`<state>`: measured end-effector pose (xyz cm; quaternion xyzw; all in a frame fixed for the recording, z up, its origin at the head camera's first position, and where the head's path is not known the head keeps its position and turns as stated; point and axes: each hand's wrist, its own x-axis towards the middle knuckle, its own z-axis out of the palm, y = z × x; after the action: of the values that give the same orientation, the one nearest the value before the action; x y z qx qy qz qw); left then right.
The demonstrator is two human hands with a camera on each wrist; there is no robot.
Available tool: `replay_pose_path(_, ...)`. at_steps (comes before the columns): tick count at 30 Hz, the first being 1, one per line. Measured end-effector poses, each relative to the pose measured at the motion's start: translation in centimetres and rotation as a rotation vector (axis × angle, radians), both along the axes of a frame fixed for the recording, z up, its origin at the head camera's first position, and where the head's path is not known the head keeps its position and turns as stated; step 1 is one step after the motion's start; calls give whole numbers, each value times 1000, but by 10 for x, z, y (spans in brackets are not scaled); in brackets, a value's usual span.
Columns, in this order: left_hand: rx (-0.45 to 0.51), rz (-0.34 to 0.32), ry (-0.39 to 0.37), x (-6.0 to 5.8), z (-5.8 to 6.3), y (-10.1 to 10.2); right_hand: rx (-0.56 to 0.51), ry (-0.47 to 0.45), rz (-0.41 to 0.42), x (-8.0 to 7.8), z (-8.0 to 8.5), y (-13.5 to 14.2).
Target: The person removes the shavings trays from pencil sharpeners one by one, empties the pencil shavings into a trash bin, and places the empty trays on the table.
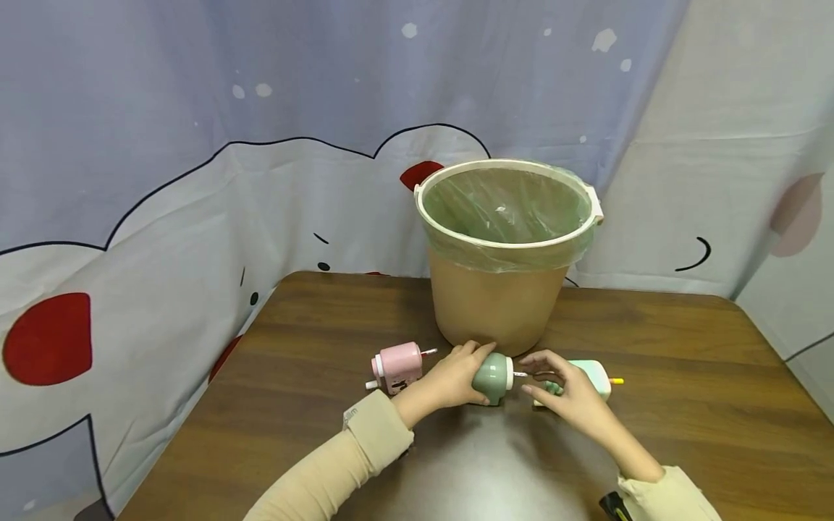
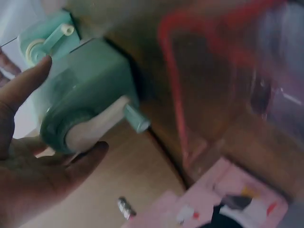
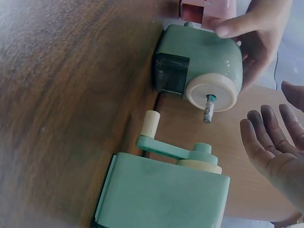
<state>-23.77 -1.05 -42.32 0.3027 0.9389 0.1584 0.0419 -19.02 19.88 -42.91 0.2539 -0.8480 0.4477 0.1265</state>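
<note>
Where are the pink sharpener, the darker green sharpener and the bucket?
Pink sharpener (image 1: 400,359), head view, on its body.
Darker green sharpener (image 3: 204,53), right wrist view, on its casing.
Bucket (image 1: 497,304), head view, on its front wall.

From the middle crank pencil sharpener (image 1: 492,380) on the table (image 1: 293,434), we find the left crank pencil sharpener (image 1: 400,364) at nine o'clock, the right crank pencil sharpener (image 1: 596,375) at three, and the waste bin (image 1: 495,304), with a liner (image 1: 515,210) inside, at twelve; behind it hangs a curtain (image 1: 163,195).
</note>
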Motion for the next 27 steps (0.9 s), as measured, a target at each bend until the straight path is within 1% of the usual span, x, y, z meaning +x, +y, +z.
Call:
replay_pose_path(2,-2,30,-6,0,-4,2,8,-3,-7,1,1,0)
replay_pose_path(5,25,71,-2,0,-8,5,7,-7,-15,1,4,1)
replay_pose_path(9,47,107,-3,-2,-9,8,-18,0,-6,0,9,4)
replay_pose_path(12,55,120,-8,-3,-9,10,-30,9,-4,0,11,6)
replay_pose_path(18,119,147,-12,-3,-11,11,-36,17,-7,1,13,7)
replay_pose_path(21,148,163,-11,-2,-12,10,-58,4,6,2,13,6)
replay_pose_path(27,174,167,-13,0,-8,8,-93,-33,31,3,13,6)
